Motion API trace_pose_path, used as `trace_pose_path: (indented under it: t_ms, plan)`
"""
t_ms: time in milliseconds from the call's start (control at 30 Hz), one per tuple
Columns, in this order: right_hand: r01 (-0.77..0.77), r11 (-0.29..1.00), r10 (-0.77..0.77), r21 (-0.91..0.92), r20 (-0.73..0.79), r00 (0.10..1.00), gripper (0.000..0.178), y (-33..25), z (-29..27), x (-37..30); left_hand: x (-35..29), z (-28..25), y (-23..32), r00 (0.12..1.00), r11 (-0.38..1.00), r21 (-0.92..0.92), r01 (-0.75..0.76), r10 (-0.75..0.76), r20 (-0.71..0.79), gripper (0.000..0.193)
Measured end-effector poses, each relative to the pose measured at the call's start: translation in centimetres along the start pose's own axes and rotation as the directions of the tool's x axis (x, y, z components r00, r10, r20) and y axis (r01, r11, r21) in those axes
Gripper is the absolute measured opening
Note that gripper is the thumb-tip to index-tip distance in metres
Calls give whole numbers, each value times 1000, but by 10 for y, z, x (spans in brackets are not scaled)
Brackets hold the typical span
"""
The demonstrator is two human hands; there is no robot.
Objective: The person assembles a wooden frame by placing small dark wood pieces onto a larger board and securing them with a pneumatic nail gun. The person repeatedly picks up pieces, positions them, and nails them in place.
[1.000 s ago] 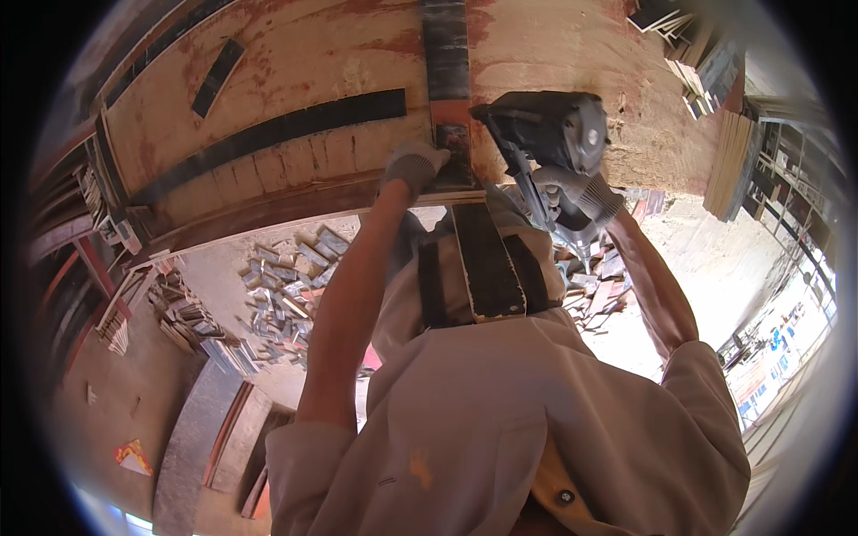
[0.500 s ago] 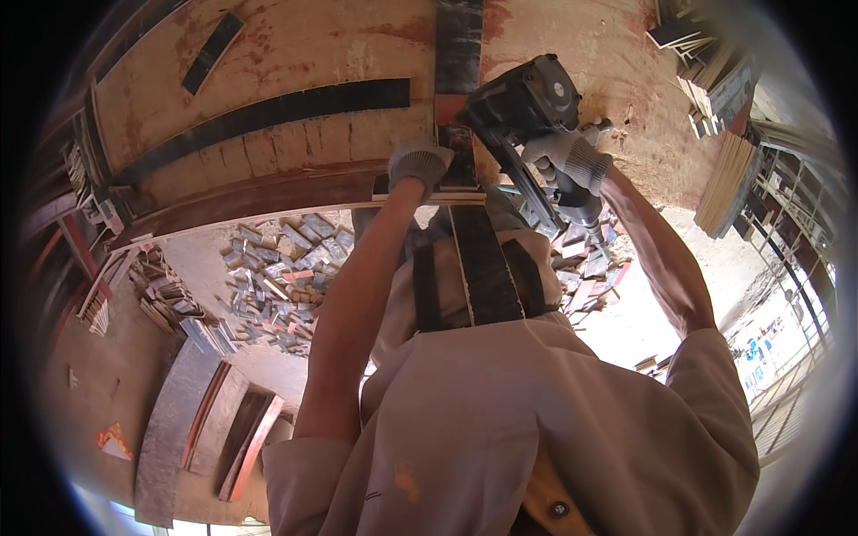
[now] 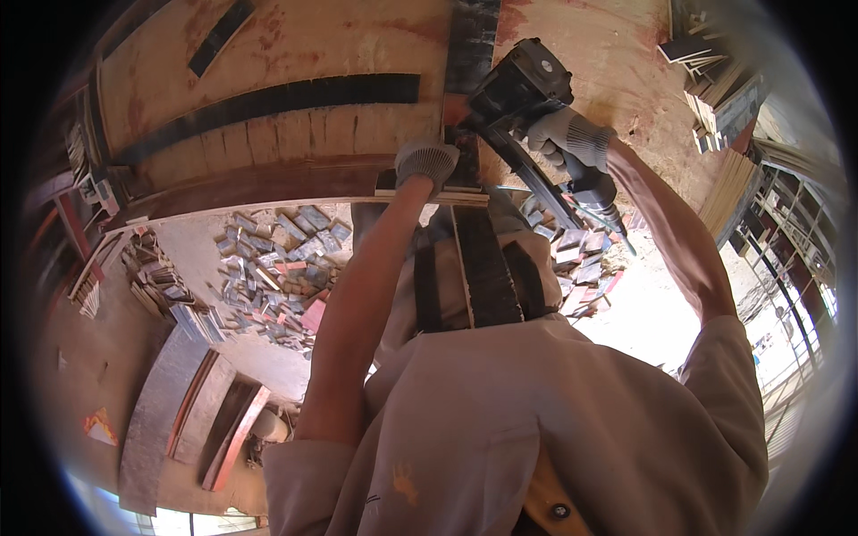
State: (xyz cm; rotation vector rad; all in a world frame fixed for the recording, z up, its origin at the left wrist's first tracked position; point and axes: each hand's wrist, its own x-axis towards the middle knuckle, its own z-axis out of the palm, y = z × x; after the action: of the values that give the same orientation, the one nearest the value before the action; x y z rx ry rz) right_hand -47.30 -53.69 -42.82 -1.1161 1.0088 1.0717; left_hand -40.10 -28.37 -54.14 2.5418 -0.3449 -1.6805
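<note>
My right hand [image 3: 572,138], in a knitted grey glove, is closed round the handle of a black nail gun [image 3: 527,79]. The nose end of the gun is at the dark-faced board [image 3: 472,45] that runs away from me; whether it touches cannot be made out. The gun's long magazine slants toward my body. At the near edge of the bench my left hand [image 3: 427,165], also gloved, is curled over the near end of that board, its fingertips mostly hidden. Short wooden strips [image 3: 465,198] lie crosswise under and beside it.
A long dark strip [image 3: 313,94] and a short dark piece [image 3: 221,37] lie on the stained plywood bench top [image 3: 375,54]. Offcuts [image 3: 277,259] are heaped on the floor beyond the near edge. Stacked boards [image 3: 728,196] stand at right. Another dark-faced board [image 3: 487,268] lies against my lap.
The nail gun and my right hand have moved slightly up, and its lower end has swung to the right. My left hand stays on the board. The whole view has shifted a little.
</note>
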Motion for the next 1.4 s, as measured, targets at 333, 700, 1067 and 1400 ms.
trace_pose_path:
  t_ms: [333, 700, 1067, 1400]
  plan:
    - [28, 997, -30, -79, -35, 999, 24, 5, -6, -3, 2, 1, 0, 1000, 1000, -4, -11, 11, -20, 52]
    - [83, 994, -84, -74, -7, 996, 25, -4, -2, -3, -19, -11, 11, 997, 1000, 0, -2, 3, -80, 50]
    - [84, 992, -87, -89, -27, 996, 8, -12, -5, -31, -16, -5, 7, 990, 1000, 10, -21, 23, -138, 48]
    - [1, 988, 8, -154, 62, 998, 28, 9, 8, -81, -271, -43, -40, 565, 468, -316, -825, 705, -429, 45]
